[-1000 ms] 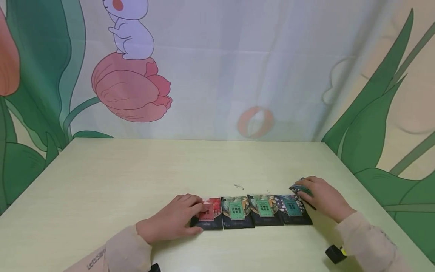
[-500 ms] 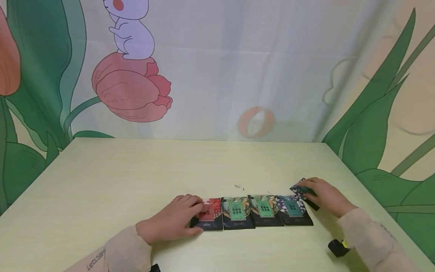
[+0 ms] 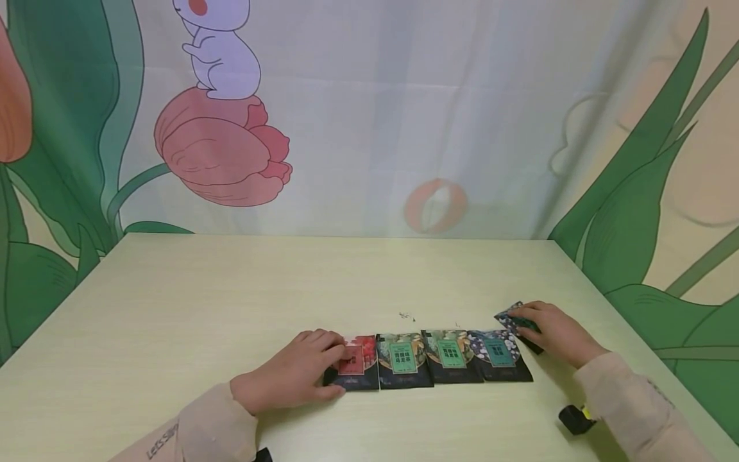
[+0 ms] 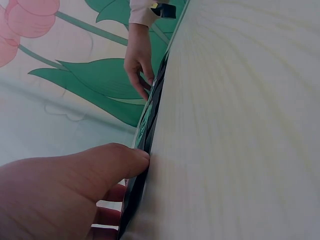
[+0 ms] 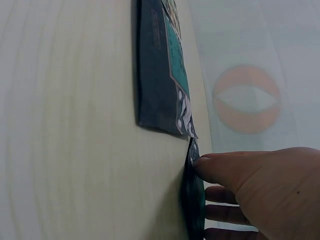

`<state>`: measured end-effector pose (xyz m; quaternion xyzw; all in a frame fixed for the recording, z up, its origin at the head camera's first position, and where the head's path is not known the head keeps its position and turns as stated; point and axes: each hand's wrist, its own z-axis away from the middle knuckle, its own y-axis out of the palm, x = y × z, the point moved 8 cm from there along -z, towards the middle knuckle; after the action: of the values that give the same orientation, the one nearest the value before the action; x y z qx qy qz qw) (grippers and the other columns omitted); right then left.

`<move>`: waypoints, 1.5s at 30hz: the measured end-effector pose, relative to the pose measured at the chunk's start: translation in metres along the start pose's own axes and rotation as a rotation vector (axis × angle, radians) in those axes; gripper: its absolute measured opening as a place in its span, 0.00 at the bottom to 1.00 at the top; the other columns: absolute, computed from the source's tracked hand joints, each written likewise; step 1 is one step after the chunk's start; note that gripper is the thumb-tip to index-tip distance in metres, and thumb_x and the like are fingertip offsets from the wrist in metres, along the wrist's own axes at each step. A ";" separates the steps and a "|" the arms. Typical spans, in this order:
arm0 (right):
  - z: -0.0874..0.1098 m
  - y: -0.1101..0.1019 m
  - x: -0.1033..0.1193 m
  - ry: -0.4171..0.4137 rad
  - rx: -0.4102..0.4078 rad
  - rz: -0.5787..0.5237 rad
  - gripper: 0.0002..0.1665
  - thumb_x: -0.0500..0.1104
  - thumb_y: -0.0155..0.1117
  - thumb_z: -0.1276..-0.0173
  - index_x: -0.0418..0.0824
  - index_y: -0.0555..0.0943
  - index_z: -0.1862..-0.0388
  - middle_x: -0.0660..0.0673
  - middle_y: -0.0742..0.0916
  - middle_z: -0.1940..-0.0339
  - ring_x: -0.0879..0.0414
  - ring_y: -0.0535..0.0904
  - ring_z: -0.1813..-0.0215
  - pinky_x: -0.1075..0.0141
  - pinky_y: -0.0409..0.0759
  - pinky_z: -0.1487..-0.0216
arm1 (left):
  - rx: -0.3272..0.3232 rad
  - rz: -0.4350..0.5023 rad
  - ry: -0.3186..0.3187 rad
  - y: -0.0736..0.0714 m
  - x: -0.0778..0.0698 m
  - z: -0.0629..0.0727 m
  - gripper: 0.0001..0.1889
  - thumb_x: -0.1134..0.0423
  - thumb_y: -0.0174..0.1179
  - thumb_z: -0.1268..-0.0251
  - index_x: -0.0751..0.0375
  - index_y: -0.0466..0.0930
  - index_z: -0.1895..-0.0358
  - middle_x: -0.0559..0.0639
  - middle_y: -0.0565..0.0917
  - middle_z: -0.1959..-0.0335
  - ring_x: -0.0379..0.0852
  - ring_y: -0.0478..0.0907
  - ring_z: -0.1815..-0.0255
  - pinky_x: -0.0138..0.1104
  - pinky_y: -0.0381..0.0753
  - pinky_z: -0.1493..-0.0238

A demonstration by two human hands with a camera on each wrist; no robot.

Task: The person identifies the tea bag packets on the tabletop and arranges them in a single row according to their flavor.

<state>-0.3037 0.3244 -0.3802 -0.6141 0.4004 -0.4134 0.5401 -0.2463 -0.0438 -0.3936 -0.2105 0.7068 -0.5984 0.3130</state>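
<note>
Several dark, flat tea sachets lie side by side on the table. At the row's left end is a red-topped sachet (image 3: 358, 363), its left side gripped by my left hand (image 3: 294, 372) between thumb and fingers. Two green-labelled sachets (image 3: 403, 360) come beside it, then a blue floral sachet (image 3: 499, 357). My right hand (image 3: 557, 330) pinches another blue floral sachet (image 3: 508, 317), tilted at the row's right end and partly covered by the fingers. In the right wrist view, this held sachet (image 5: 192, 200) stands on edge by the corner of the flat one (image 5: 160, 75).
The pale wooden table (image 3: 260, 289) extends behind and in front of the row. Small dark marks (image 3: 407, 316) show on its surface behind the sachets. A printed curtain (image 3: 358, 128) hangs along the back edge. Black straps (image 3: 576, 420) are worn near the wrists.
My right hand has shifted slightly to the right with the tilted sachet, uncovering more of it. The left hand and the row look almost unchanged.
</note>
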 end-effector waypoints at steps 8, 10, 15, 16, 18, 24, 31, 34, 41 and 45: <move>0.000 0.001 -0.003 0.025 0.007 0.013 0.22 0.40 0.64 0.35 0.37 0.79 0.42 0.29 0.79 0.44 0.32 0.75 0.43 0.41 0.75 0.45 | 0.003 -0.001 -0.002 0.000 0.000 -0.001 0.28 0.44 0.61 0.38 0.53 0.73 0.37 0.48 0.75 0.41 0.47 0.69 0.38 0.47 0.69 0.35; -0.001 0.002 -0.004 0.036 0.013 0.013 0.22 0.40 0.64 0.35 0.37 0.79 0.42 0.29 0.79 0.44 0.32 0.75 0.42 0.41 0.75 0.45 | 0.005 -0.001 -0.004 0.000 0.000 -0.001 0.28 0.44 0.61 0.38 0.53 0.73 0.37 0.48 0.75 0.41 0.47 0.69 0.38 0.47 0.69 0.35; -0.002 0.004 -0.008 0.060 0.027 0.032 0.22 0.41 0.65 0.36 0.37 0.79 0.42 0.29 0.80 0.46 0.32 0.75 0.44 0.41 0.76 0.46 | -0.002 0.000 -0.002 0.000 0.000 0.000 0.28 0.45 0.61 0.38 0.53 0.73 0.37 0.48 0.75 0.42 0.47 0.69 0.39 0.47 0.69 0.35; -0.002 0.004 -0.009 0.065 0.027 0.035 0.22 0.41 0.65 0.36 0.38 0.79 0.42 0.29 0.80 0.46 0.32 0.75 0.44 0.41 0.75 0.46 | -0.003 0.001 -0.001 -0.001 0.000 0.000 0.28 0.45 0.61 0.38 0.52 0.73 0.37 0.47 0.75 0.43 0.47 0.70 0.39 0.47 0.69 0.35; -0.001 0.004 -0.009 0.073 0.025 0.038 0.22 0.42 0.65 0.36 0.38 0.79 0.43 0.29 0.80 0.47 0.32 0.76 0.45 0.41 0.76 0.46 | -0.006 0.002 -0.001 -0.001 -0.001 0.000 0.28 0.45 0.61 0.38 0.52 0.73 0.37 0.47 0.75 0.43 0.47 0.70 0.39 0.47 0.69 0.35; 0.000 0.003 -0.011 0.088 0.024 0.042 0.22 0.43 0.64 0.35 0.38 0.79 0.43 0.30 0.81 0.49 0.33 0.76 0.47 0.41 0.76 0.48 | -0.008 0.001 -0.003 -0.001 0.000 0.000 0.28 0.45 0.61 0.38 0.52 0.74 0.38 0.48 0.75 0.42 0.47 0.70 0.39 0.47 0.69 0.35; 0.002 0.003 -0.012 0.091 0.025 0.041 0.23 0.44 0.64 0.35 0.37 0.79 0.43 0.31 0.81 0.50 0.33 0.77 0.48 0.41 0.76 0.49 | -0.004 -0.003 -0.002 -0.001 0.000 0.001 0.28 0.45 0.60 0.38 0.52 0.73 0.37 0.48 0.75 0.42 0.47 0.69 0.39 0.47 0.69 0.35; 0.004 0.002 -0.012 0.091 0.022 0.036 0.23 0.45 0.64 0.35 0.37 0.79 0.43 0.31 0.81 0.51 0.33 0.77 0.48 0.41 0.76 0.49 | -0.005 -0.005 -0.001 -0.001 0.000 0.001 0.28 0.44 0.60 0.38 0.52 0.73 0.36 0.47 0.75 0.42 0.47 0.69 0.39 0.46 0.69 0.35; 0.009 0.003 -0.014 0.098 0.026 0.016 0.24 0.45 0.64 0.35 0.36 0.78 0.42 0.31 0.81 0.50 0.33 0.77 0.48 0.41 0.76 0.49 | 0.000 -0.012 -0.003 0.000 0.000 0.000 0.30 0.44 0.61 0.38 0.52 0.72 0.35 0.47 0.75 0.42 0.46 0.69 0.39 0.46 0.69 0.35; 0.012 0.004 -0.012 0.094 0.025 0.009 0.24 0.45 0.64 0.35 0.36 0.78 0.41 0.31 0.81 0.51 0.34 0.77 0.49 0.42 0.76 0.49 | 0.005 -0.006 -0.005 0.000 0.000 0.000 0.30 0.44 0.60 0.38 0.52 0.72 0.35 0.48 0.75 0.42 0.47 0.69 0.38 0.46 0.69 0.35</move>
<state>-0.2967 0.3398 -0.3857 -0.5854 0.4229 -0.4445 0.5300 -0.2461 -0.0438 -0.3935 -0.2133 0.7041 -0.6005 0.3134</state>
